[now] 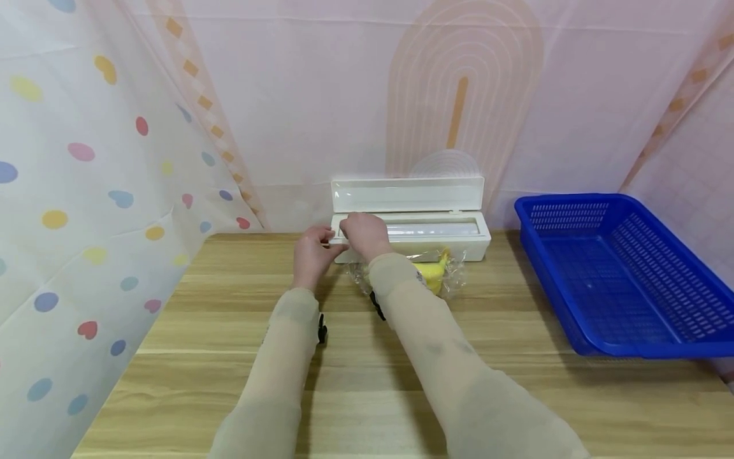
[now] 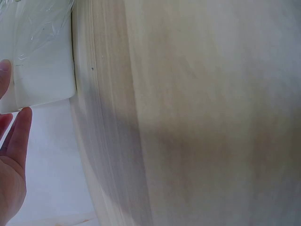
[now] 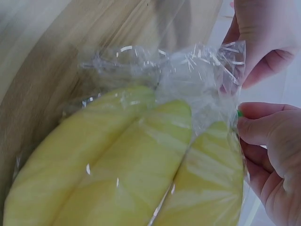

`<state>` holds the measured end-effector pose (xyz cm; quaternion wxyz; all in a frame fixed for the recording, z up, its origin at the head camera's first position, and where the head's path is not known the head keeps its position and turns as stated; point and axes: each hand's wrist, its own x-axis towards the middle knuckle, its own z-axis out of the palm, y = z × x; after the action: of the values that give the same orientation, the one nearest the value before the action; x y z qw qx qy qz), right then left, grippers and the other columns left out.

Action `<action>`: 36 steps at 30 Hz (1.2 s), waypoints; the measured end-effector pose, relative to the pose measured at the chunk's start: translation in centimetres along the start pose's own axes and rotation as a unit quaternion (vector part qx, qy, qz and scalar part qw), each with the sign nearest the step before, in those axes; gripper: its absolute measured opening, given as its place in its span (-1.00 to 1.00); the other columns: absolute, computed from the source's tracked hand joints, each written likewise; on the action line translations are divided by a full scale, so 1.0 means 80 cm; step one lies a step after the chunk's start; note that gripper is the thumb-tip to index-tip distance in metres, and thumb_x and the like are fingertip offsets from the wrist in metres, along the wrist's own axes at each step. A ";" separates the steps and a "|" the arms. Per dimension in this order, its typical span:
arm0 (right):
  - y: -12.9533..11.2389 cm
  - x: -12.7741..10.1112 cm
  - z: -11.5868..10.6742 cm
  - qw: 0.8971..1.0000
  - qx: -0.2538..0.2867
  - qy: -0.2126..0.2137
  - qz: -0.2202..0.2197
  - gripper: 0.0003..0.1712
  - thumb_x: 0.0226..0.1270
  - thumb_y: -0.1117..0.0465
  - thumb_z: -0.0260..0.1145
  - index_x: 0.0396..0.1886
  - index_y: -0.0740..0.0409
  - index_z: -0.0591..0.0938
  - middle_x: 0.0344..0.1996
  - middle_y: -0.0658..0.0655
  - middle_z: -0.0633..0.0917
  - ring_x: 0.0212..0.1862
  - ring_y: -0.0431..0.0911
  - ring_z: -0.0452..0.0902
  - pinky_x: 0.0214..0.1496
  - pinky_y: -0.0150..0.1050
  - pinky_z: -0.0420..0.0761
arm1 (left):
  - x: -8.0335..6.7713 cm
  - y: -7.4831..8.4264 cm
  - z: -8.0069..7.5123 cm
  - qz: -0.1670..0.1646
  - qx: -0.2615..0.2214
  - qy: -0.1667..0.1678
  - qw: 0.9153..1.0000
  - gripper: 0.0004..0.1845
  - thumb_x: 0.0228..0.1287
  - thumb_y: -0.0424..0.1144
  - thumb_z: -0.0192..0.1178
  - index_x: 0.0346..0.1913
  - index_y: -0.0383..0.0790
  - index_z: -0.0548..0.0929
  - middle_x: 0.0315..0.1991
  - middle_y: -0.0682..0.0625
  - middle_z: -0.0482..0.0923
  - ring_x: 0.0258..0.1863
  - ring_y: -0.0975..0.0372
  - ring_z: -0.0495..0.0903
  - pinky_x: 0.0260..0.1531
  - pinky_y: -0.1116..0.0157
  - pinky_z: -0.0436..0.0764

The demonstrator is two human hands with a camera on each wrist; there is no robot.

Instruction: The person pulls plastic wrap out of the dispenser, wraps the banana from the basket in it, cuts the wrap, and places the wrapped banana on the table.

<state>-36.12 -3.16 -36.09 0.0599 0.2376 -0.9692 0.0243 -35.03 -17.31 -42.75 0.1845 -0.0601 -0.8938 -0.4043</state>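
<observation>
A long white cling film dispenser (image 1: 441,248) stands at the back of the table with its lid (image 1: 407,194) raised and a film roll (image 1: 436,229) inside. My left hand (image 1: 312,255) grips its left end, thumb at the front edge and fingers at the end wall. Beside it, my right hand (image 1: 367,234) bends over the same end and pinches a small green piece (image 3: 240,113), mostly hidden by thumb and finger. Several yellow bananas (image 3: 127,160), wrapped in crinkled clear film (image 3: 197,66), lie in front of the dispenser, partly covered by my right forearm in the head view.
A blue plastic basket (image 1: 559,293) with slotted walls stands at the right of the wooden table (image 1: 355,395). Behind the dispenser hangs a pink patterned cloth (image 1: 321,95), and a dotted white cloth (image 1: 86,242) hangs on the left.
</observation>
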 end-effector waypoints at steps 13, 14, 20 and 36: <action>0.021 -0.007 -0.003 1.000 -0.003 -0.015 0.000 -0.86 0.39 0.29 0.22 -0.36 0.03 0.66 -0.23 0.00 0.69 -0.24 -0.10 0.59 -0.26 -0.25 0.63 | 0.000 0.000 0.001 0.003 -0.003 -0.002 1.000 -0.58 0.03 -0.28 0.54 -0.08 -0.46 0.69 0.04 -0.23 0.61 -0.12 -0.03 0.67 -0.12 0.14 0.69; 0.023 -0.008 -0.003 1.000 -0.001 -0.015 0.001 -0.86 0.38 0.30 0.22 -0.36 0.03 0.65 -0.24 0.00 0.69 -0.25 -0.10 0.58 -0.26 -0.25 0.62 | 0.000 0.000 0.001 0.004 -0.002 -0.002 1.000 -0.57 0.04 -0.27 0.54 -0.07 -0.47 0.69 0.04 -0.23 0.61 -0.12 -0.03 0.67 -0.12 0.13 0.69; 0.031 -0.012 -0.004 1.000 0.001 -0.018 -0.001 -0.87 0.36 0.31 0.23 -0.34 0.02 0.66 -0.24 0.00 0.69 -0.25 -0.11 0.57 -0.25 -0.28 0.61 | 0.001 -0.001 0.001 0.001 0.000 0.000 1.000 -0.55 0.04 -0.26 0.54 -0.06 -0.48 0.68 0.07 -0.22 0.61 -0.10 -0.04 0.67 -0.09 0.12 0.67; 0.073 -0.037 -0.010 0.999 0.037 -0.028 0.010 -0.81 0.25 0.44 0.19 -0.40 0.08 0.62 -0.37 0.00 0.62 -0.31 -0.13 0.47 -0.29 -0.32 0.52 | 0.001 0.001 0.000 -0.016 -0.005 -0.011 1.000 -0.53 0.06 -0.25 0.52 -0.03 -0.48 0.66 0.11 -0.21 0.58 -0.06 -0.04 0.64 -0.03 0.10 0.65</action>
<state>-36.19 3.43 -35.79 0.0240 0.2310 -0.9711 0.0546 -35.05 -17.27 -42.68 0.1680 -0.0508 -0.8945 -0.4112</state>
